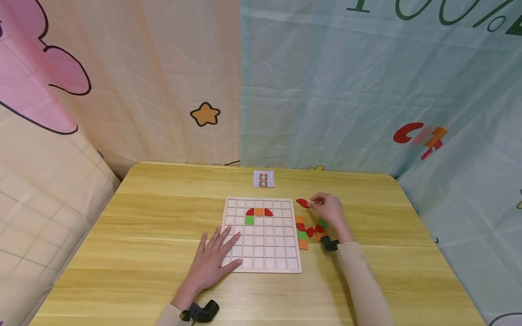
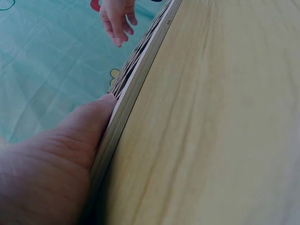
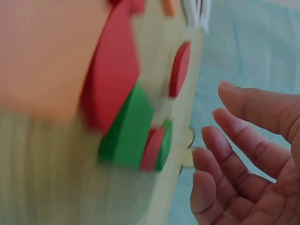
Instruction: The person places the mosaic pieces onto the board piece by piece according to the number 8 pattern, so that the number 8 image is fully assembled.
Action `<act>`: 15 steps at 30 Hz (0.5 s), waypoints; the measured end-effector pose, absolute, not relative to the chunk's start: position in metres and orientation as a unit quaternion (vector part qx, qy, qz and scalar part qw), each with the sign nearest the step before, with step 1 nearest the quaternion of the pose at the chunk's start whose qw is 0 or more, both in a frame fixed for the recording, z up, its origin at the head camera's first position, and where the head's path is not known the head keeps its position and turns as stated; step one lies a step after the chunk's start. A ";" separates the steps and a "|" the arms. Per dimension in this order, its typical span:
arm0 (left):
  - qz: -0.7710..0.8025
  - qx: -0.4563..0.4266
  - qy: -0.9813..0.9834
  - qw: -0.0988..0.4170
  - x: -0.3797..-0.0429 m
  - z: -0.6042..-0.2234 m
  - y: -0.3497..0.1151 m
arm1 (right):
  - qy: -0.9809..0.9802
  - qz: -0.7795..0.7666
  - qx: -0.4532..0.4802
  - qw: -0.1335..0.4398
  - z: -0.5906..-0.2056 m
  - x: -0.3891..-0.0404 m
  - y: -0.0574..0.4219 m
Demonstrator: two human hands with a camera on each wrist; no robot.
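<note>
My left hand point(image 1: 215, 260) rests on the lower left of a white gridded board point(image 1: 265, 253), fingers spread; its thumb point(image 2: 89, 117) lies along the board's edge in the left wrist view. Two red quarter-round tiles point(image 1: 250, 212) flank an orange square tile point(image 1: 259, 212) on the board, with a green square tile point(image 1: 249, 220) below the left one. Beyond the board's top right corner, my right hand point(image 1: 329, 210) hovers beside a red leaf-shaped tile point(image 1: 302, 203). The right wrist view shows its thumb and fingers parted, with that red tile point(image 3: 180, 70) lying beyond them.
Loose red, green and orange tiles point(image 1: 303, 244) lie scattered right of the board, below my right hand. A small pattern card point(image 1: 263, 179) lies behind the board near the table's far edge. Printed curtains point(image 1: 326, 90) hang around the wooden table point(image 1: 134, 253).
</note>
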State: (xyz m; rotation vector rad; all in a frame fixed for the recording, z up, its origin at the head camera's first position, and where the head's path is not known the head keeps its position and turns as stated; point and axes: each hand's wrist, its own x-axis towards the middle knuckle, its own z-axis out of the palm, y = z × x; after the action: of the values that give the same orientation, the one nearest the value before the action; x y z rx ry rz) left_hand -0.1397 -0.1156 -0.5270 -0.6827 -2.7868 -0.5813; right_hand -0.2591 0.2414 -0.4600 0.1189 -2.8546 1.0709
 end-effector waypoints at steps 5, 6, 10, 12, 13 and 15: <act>-0.196 -0.231 -0.947 0.104 -0.139 -0.527 -0.116 | -0.945 0.324 0.010 0.035 -0.462 -0.261 0.262; -0.195 -0.231 -0.947 0.106 -0.139 -0.527 -0.116 | -0.947 0.319 0.006 0.030 -0.463 -0.261 0.264; -0.200 -0.232 -0.945 0.115 -0.139 -0.527 -0.116 | -0.953 0.301 -0.006 0.009 -0.464 -0.262 0.273; -0.205 -0.232 -0.944 0.116 -0.139 -0.527 -0.116 | -0.954 0.298 -0.010 -0.005 -0.464 -0.263 0.275; -0.207 -0.232 -0.944 0.116 -0.139 -0.528 -0.116 | -0.955 0.296 -0.012 -0.011 -0.465 -0.264 0.276; -0.208 -0.231 -0.944 0.115 -0.139 -0.527 -0.116 | -0.955 0.295 -0.017 -0.020 -0.465 -0.265 0.278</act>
State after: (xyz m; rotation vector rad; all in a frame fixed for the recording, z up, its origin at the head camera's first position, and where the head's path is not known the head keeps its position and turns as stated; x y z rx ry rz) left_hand -0.1386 -0.1158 -0.5274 -0.6773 -2.7659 -0.6089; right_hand -0.2652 0.2782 -0.4653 -0.0556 -3.0399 0.9376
